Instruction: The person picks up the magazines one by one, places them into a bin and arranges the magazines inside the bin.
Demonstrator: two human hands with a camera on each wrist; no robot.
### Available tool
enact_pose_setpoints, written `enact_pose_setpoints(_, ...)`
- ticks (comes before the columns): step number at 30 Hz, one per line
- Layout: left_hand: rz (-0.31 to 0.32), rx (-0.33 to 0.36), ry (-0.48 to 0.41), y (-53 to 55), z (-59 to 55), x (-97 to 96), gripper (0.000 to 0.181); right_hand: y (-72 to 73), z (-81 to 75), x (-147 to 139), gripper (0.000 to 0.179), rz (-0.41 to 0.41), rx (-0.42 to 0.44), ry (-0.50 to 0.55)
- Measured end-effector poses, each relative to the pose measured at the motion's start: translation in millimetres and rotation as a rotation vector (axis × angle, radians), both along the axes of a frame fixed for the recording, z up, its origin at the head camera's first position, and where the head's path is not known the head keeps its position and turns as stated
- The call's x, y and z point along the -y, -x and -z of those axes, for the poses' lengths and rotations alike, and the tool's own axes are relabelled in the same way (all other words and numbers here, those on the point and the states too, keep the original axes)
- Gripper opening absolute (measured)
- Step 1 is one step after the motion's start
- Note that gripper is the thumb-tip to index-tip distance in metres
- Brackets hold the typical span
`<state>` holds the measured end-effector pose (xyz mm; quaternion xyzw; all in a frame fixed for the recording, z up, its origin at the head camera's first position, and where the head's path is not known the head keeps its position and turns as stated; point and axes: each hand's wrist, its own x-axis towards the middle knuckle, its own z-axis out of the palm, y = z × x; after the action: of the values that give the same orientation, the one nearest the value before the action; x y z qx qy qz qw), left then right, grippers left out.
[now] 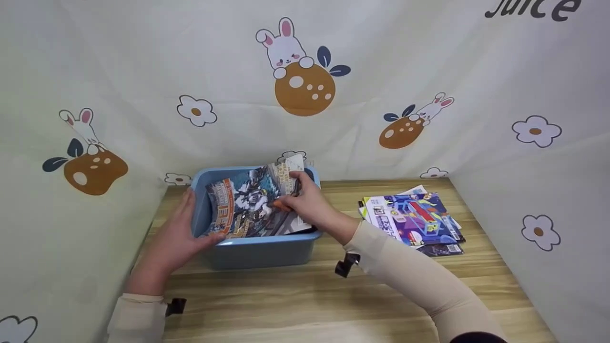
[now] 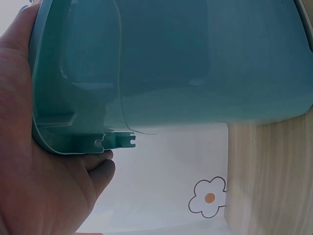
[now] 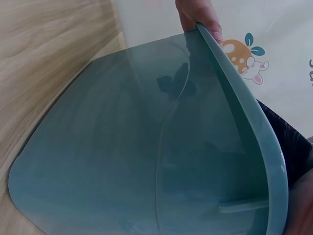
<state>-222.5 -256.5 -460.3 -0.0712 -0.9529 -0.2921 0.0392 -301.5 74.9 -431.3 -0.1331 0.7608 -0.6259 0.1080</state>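
The place looks like a small screened-off booth; whether it stands in a home or elsewhere cannot be told. Pale fabric (image 1: 219,57) printed with rabbits (image 1: 286,52), fruit (image 1: 305,93) and flowers (image 1: 535,131) encloses three sides of a wood-grain surface (image 1: 267,302).

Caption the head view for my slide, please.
Left hand holds a blue bin, right hand holds a magazine inside; stacked magazines lie on the table.

Observed upright on the desk (image 1: 238,297): blue plastic bin (image 1: 262,252), rounded corners. Noted within: magazine (image 1: 252,202), multicoloured printed cover facing up, orange strip toward left side, slightly bowed, sitting higher at right than left.
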Motion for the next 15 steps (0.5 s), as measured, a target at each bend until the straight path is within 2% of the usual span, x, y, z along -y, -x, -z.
enact_pose_setpoints(4, -0.003, 0.002, -0.006, 0.0, 0.4, 0.4, 0.138, -1.8, 0.4, 3.2, 0.068, 0.082, -0.112, -0.113)
enact_pose_setpoints(7, -0.008, 0.009, -0.007, -0.3, 1.5, 0.6, 0.14, -3.9, 0.5, 5.0, 0.057, 0.169, -0.183, -0.151)
enact_pose_setpoints(11, -0.006, 0.003, 0.003, -0.5, 2.2, 0.6, 0.143, -6.2, 0.7, 3.4, 0.043, 0.225, -0.253, -0.107)
enact_pose_setpoints(15, -0.012, 0.001, 0.006, -0.4, 1.7, 0.5, 0.143, -5.2, 0.0, -3.0, 0.029, 0.234, -0.322, -0.058)
